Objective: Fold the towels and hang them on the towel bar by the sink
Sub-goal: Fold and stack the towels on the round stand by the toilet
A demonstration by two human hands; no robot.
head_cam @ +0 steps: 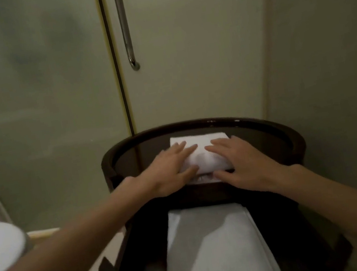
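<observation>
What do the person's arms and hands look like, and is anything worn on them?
The left forearm and right forearm are bare, with no sleeve in view. The left hand and right hand wear no glove, watch or bracelet. No ring shows on the fingers, though the dim, soft picture could hide a thin one.

No words, labels or numbers can be read anywhere. The folded towel [202, 155] and the dark stand [194, 124] show only plain surfaces.
</observation>
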